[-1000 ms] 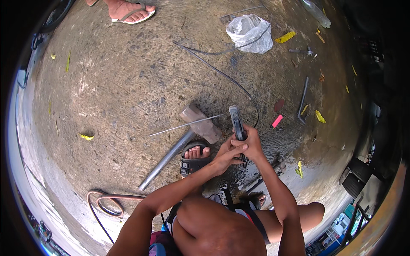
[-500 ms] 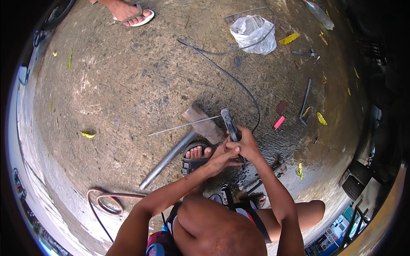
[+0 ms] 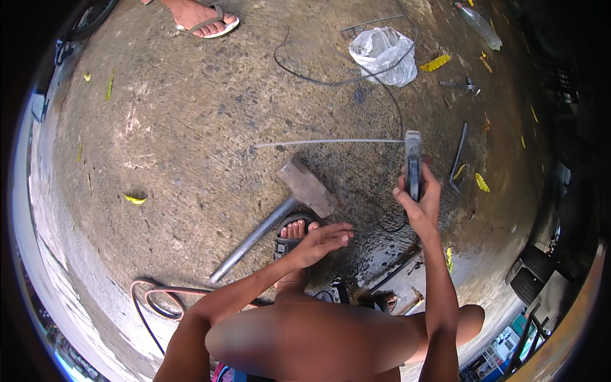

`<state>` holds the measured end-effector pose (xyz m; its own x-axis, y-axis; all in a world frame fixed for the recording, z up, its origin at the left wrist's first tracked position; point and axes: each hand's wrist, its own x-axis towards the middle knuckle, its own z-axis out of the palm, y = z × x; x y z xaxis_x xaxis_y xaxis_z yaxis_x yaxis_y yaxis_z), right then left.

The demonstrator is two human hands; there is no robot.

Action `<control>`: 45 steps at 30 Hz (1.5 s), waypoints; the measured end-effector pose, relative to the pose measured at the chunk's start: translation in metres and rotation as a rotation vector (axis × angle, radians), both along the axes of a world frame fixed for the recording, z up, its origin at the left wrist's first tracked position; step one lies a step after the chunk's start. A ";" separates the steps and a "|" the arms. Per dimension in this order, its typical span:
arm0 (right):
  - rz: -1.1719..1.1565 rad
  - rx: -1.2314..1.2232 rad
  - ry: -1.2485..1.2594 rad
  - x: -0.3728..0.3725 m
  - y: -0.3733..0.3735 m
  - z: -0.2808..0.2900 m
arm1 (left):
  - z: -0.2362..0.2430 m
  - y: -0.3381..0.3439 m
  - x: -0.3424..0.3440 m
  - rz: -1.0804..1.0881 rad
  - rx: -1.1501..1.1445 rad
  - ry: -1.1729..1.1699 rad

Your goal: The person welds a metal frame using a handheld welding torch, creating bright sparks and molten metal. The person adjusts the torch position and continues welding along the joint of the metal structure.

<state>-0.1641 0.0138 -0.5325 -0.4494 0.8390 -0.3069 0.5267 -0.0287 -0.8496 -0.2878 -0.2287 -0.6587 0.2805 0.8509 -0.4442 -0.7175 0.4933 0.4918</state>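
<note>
My right hand [image 3: 422, 197] is wrapped round a dark welding electrode holder [image 3: 414, 169], held upright over the ground. A thin grey welding rod [image 3: 328, 142] sticks out of its jaws toward the left, nearly level. My left hand [image 3: 323, 243] is apart from the holder, its fingers stretched out and holding nothing. It hovers beside my sandalled foot [image 3: 294, 232]. Just beyond it lies a sledgehammer [image 3: 309, 188] with a blocky rusty head and a metal pipe handle.
A black cable [image 3: 401, 111] loops past a clear plastic bag [image 3: 383, 54]. At right lie a bent metal bar [image 3: 459, 153], a wrench-like tool [image 3: 458, 84] and a plastic bottle [image 3: 478, 25]. A coiled hose [image 3: 162, 299] rests at lower left. Another person's foot [image 3: 207, 19] stands at the top.
My right hand has moved right and away from me with the electrode holder and rod. My left hand has come off the holder. The cable has shifted; the pink object is now hidden.
</note>
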 end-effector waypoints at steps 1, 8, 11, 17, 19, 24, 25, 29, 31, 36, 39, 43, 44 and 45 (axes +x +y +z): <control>-0.037 0.090 0.018 -0.007 0.007 0.019 | 0.001 0.003 0.000 -0.001 0.019 0.003; 0.266 0.751 -0.336 -0.029 0.022 0.059 | 0.012 0.022 0.009 -0.066 0.101 0.069; 0.290 0.729 -0.390 -0.034 0.025 0.071 | 0.010 0.023 0.009 -0.070 0.123 0.096; 0.391 0.754 -0.427 -0.034 0.019 0.068 | 0.009 0.017 -0.002 -0.093 0.116 0.154; 0.380 0.752 -0.451 -0.035 0.020 0.067 | 0.009 0.014 -0.004 -0.085 0.101 0.142; 0.364 0.759 -0.456 -0.038 0.022 0.069 | 0.010 0.017 -0.011 -0.112 0.071 0.133; 0.360 0.760 -0.455 -0.039 0.022 0.070 | 0.010 0.017 -0.012 -0.115 0.069 0.135; 0.276 0.838 -0.337 -0.035 0.024 0.076 | 0.007 0.017 -0.015 -0.110 0.107 0.132; 0.135 0.508 -0.303 -0.038 0.031 0.092 | 0.018 0.028 -0.024 -0.131 0.119 0.144; 0.007 0.261 -0.296 0.018 0.061 0.056 | 0.066 0.079 -0.059 -0.361 0.255 0.150; 0.108 0.342 -0.263 0.053 0.053 0.039 | 0.119 0.126 -0.083 -0.644 0.441 0.174; 0.188 0.364 -0.400 0.074 0.026 0.025 | 0.183 0.195 -0.093 -0.863 0.794 0.227; 0.192 0.339 -0.430 0.075 0.020 0.026 | 0.193 0.205 -0.091 -0.846 0.858 0.214; 0.210 0.305 -0.476 0.077 0.017 0.033 | 0.202 0.214 -0.086 -0.820 0.935 0.198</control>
